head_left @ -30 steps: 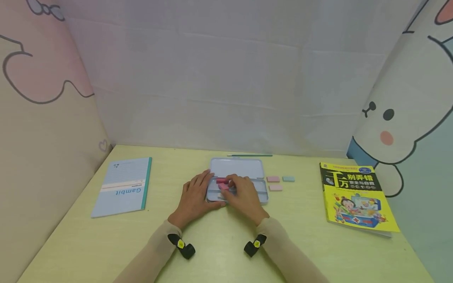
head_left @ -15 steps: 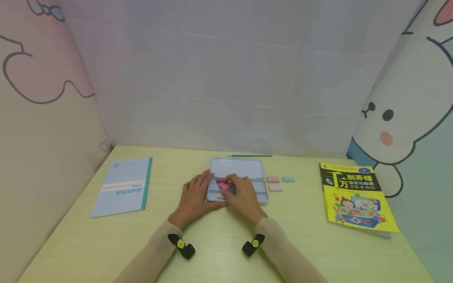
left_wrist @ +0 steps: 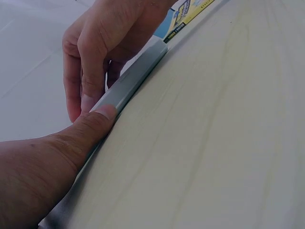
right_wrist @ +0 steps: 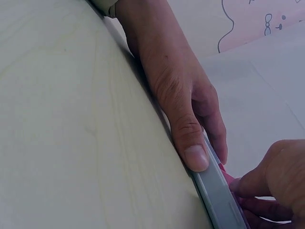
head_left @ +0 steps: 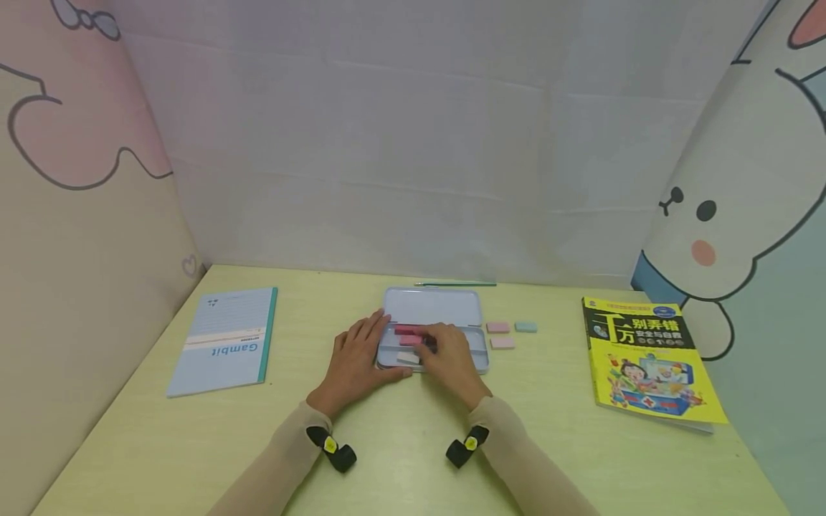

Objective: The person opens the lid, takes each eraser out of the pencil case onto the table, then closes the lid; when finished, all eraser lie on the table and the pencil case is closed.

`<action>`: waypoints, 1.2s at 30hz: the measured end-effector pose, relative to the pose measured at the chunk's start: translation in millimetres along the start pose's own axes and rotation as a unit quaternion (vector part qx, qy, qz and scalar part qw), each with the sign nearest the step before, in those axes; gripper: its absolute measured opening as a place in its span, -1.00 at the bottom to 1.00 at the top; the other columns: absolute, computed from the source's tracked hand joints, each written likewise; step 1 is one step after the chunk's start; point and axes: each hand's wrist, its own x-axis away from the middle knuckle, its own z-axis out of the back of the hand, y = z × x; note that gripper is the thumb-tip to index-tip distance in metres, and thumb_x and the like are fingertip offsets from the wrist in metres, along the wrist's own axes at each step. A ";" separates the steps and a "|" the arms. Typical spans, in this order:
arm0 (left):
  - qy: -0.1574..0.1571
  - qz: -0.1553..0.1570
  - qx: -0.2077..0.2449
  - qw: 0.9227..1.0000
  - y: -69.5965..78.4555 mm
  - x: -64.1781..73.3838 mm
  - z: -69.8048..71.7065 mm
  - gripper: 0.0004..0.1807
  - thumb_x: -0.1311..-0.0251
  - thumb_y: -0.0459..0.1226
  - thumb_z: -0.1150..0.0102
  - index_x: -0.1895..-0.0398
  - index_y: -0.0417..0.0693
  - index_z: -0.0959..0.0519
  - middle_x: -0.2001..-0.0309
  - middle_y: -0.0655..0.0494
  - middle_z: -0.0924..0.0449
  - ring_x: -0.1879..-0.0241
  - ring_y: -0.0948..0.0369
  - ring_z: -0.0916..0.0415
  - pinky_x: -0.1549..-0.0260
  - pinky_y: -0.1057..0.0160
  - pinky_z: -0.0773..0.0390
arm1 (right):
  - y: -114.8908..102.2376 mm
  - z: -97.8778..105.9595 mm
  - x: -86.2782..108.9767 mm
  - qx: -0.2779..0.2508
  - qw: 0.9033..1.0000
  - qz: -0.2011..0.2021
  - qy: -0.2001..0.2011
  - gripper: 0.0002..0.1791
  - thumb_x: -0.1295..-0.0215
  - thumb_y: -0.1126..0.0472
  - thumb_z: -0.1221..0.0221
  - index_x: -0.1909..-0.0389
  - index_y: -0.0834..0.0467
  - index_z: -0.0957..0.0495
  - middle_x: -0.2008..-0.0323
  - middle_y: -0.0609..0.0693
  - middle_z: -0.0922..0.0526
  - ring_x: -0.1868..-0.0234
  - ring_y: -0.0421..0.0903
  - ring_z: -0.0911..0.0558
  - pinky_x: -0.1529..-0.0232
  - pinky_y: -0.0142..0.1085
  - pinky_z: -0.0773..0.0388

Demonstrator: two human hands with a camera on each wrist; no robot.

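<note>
A pale tin pencil case [head_left: 434,304] lies opened on the table in the head view. Inside its tray at the left are a dark red eraser [head_left: 405,330], a pink eraser [head_left: 409,340] and a white eraser [head_left: 407,357]. My left hand [head_left: 354,364] holds the case's left front corner, fingers along the side. Its thumb [left_wrist: 97,120] presses the front edge in the left wrist view. My right hand [head_left: 448,358] reaches into the tray with bent fingers, thumb and forefinger at the right end of the pink eraser. The fingertips are partly hidden.
Two pink erasers [head_left: 498,327] and a light blue eraser [head_left: 525,327] lie right of the case. A green pencil [head_left: 455,284] lies behind it. A notebook [head_left: 222,342] is at left, a yellow book [head_left: 652,362] at right. Walls stand behind and at both sides.
The pink eraser has turned from slanted to lying straight in the tray. My right thumb has shifted right, showing more of the white eraser. My left hand stays put.
</note>
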 end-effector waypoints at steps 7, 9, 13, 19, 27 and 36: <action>0.007 -0.003 -0.002 1.000 -0.6 -0.5 -1.8 0.19 -0.13 0.37 -0.44 -0.71 0.06 -0.18 -0.74 0.02 -0.11 -0.66 -0.16 -0.15 -0.50 -0.37 -0.19 | -2.7 4.8 1.3 0.009 1.000 -0.014 -0.011 -0.67 -0.35 0.42 -0.28 -0.10 0.22 -0.78 0.09 0.13 -0.79 0.01 0.09 -0.66 -0.14 0.06 -0.56; 0.010 -0.004 -0.002 1.000 -0.2 -0.4 -1.8 0.19 -0.12 0.36 -0.45 -0.71 0.06 -0.18 -0.74 0.02 -0.11 -0.66 -0.15 -0.15 -0.50 -0.36 -0.19 | -2.6 7.0 1.7 0.013 1.000 -0.023 -0.009 -0.63 -0.32 0.46 -0.26 -0.11 0.22 -0.77 0.07 0.15 -0.77 -0.01 0.12 -0.65 -0.16 0.08 -0.56; 0.016 -0.007 -0.004 1.000 -0.5 -0.8 -2.5 0.19 -0.11 0.36 -0.46 -0.71 0.06 -0.19 -0.74 0.02 -0.12 -0.65 -0.16 -0.17 -0.49 -0.35 -0.21 | -0.4 11.3 2.7 0.011 0.999 -0.031 0.002 -0.62 -0.29 0.51 -0.24 -0.07 0.21 -0.78 0.06 0.18 -0.76 -0.03 0.16 -0.65 -0.19 0.10 -0.56; 0.012 -0.006 -0.009 1.000 -1.9 -0.9 -3.6 0.21 -0.12 0.37 -0.44 -0.72 0.07 -0.16 -0.75 0.03 -0.09 -0.66 -0.14 -0.15 -0.50 -0.35 -0.20 | 7.7 18.8 9.7 -0.008 0.999 -0.045 0.011 -0.66 -0.35 0.53 -0.19 -0.03 0.20 -0.76 0.04 0.17 -0.73 -0.03 0.11 -0.64 -0.20 0.07 -0.56; 0.002 0.000 -0.008 1.000 -0.1 -0.9 -3.0 0.21 -0.13 0.37 -0.43 -0.73 0.07 -0.15 -0.75 0.03 -0.08 -0.67 -0.14 -0.13 -0.53 -0.35 -0.18 | 23.9 33.5 17.2 -0.020 0.998 -0.023 0.048 -0.67 -0.31 0.59 -0.21 0.04 0.24 -0.76 0.04 0.18 -0.75 0.05 0.09 -0.71 -0.07 0.00 -0.67; 0.009 -0.002 -0.002 1.000 1.1 0.6 -2.4 0.21 -0.13 0.35 -0.45 -0.73 0.06 -0.15 -0.75 0.03 -0.09 -0.66 -0.15 -0.13 -0.53 -0.36 -0.16 | 42.8 54.1 24.5 -0.008 0.996 -0.009 0.091 -0.68 -0.21 0.60 -0.27 0.11 0.23 -0.78 0.11 0.18 -0.82 0.13 0.10 -0.78 0.01 -0.01 -0.71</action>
